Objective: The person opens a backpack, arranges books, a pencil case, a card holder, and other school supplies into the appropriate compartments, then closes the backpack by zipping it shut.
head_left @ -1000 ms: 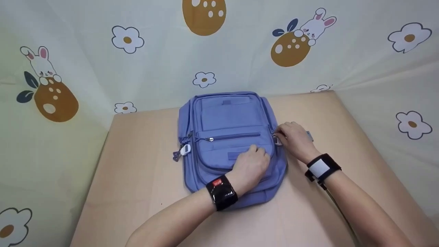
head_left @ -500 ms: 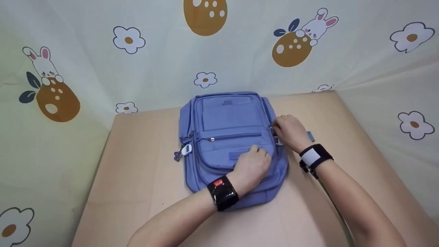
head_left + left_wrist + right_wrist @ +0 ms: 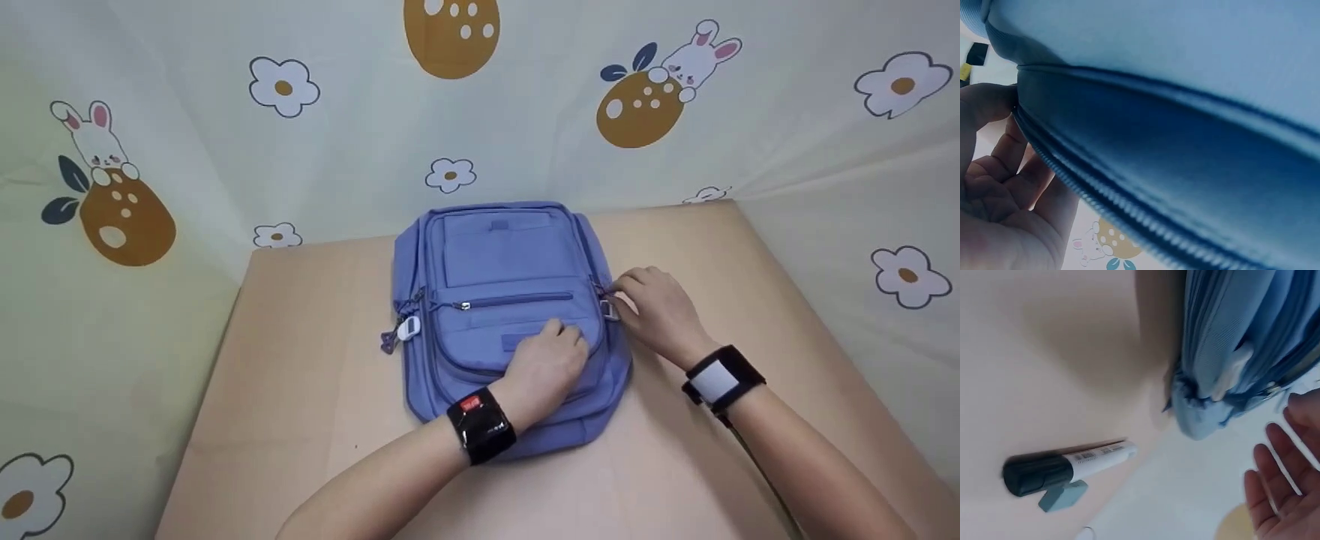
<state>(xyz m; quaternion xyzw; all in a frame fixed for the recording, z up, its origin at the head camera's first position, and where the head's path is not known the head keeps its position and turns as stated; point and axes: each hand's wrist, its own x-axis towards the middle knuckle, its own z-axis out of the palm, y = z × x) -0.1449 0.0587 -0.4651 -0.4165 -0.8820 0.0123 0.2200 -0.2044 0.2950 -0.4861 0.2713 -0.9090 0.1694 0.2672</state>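
A blue-purple backpack (image 3: pixel 517 255) lies front side up on the table. My left hand (image 3: pixel 546 367) is over its lower front and pinches the pocket's edge. In the left wrist view, thumb and fingers hold the fabric at the end of a zipper (image 3: pixel 1145 219), beside a gaping fold. My right hand (image 3: pixel 660 311) is at the bag's right side, fingertips on the zipper pull (image 3: pixel 604 289). The right wrist view shows the zipper slider (image 3: pixel 1274 388) just by the thumb, the other fingers loosely spread. A pale buckle (image 3: pixel 609 310) hangs below.
A marker pen (image 3: pixel 1072 464) with a black cap and a small blue-grey block (image 3: pixel 1063 496) lie on the table (image 3: pixel 300 352) right of the bag. A white round tag (image 3: pixel 409 328) and a bow charm (image 3: pixel 388 342) hang on the bag's left. Patterned cloth (image 3: pixel 360 135) encloses the back and sides.
My right hand went up along the bag's right side with the zipper pull, then came back down and outward. The left hand has stayed at the pocket edge.
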